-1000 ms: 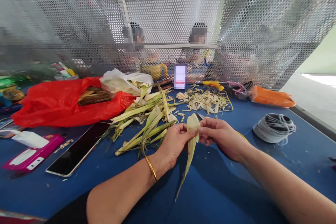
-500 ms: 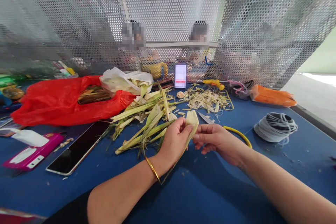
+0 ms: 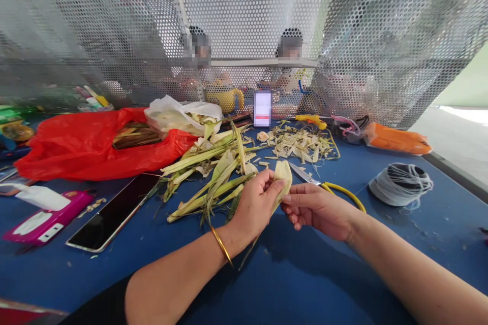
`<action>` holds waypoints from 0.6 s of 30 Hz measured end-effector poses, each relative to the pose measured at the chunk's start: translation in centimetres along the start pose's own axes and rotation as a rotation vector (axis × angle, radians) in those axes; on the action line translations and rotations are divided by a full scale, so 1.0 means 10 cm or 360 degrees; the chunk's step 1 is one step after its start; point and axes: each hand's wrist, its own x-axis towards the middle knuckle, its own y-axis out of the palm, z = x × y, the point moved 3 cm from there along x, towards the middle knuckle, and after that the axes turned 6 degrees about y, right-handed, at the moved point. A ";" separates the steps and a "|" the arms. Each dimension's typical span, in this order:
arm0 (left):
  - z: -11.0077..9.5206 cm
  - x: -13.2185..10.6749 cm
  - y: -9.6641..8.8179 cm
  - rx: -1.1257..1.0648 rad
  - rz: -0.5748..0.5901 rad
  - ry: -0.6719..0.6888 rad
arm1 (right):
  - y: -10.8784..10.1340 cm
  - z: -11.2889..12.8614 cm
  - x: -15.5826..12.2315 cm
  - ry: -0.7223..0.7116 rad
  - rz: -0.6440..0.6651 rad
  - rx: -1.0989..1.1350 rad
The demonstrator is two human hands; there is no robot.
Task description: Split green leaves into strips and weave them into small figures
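A pale corn husk (image 3: pixel 282 171) is folded over, and my left hand (image 3: pixel 256 202) pinches it between thumb and fingers; its thin end trails below the wrist. My right hand (image 3: pixel 314 206) closes thumb and fingertips on the husk's right edge. Just beyond the right hand lie scissors (image 3: pixel 345 192) with yellow handles, their blades pointing away to the left. Left of my hands spreads a pile of long corn husks (image 3: pixel 213 183). Small husk scraps (image 3: pixel 305 143) are heaped farther back.
A spool of grey cord (image 3: pixel 400 184) stands at right, near an orange packet (image 3: pixel 397 138). On the left are a red plastic bag (image 3: pixel 76 144), a dark phone (image 3: pixel 114 213) and a magenta power bank (image 3: pixel 48 218). A perforated metal screen (image 3: pixel 247 15) closes the back, people behind it.
My hands and the husk have shifted slightly to the right. The right fingers are now tighter against the husk's edge, and more of the scissors shows beyond them.
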 end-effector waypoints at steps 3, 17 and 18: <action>0.00 0.01 -0.01 -0.0001 -0.0006 -0.0001 | -0.01 0.01 -0.01 0.0039 0.0054 0.0036; 0.07 0.08 -0.07 -0.0019 -0.0031 0.0042 | -0.11 0.20 -0.10 -0.0020 0.0255 0.0323; 0.08 0.08 -0.07 -0.0054 -0.0031 0.0024 | -0.14 0.23 -0.11 -0.0074 0.0226 0.0362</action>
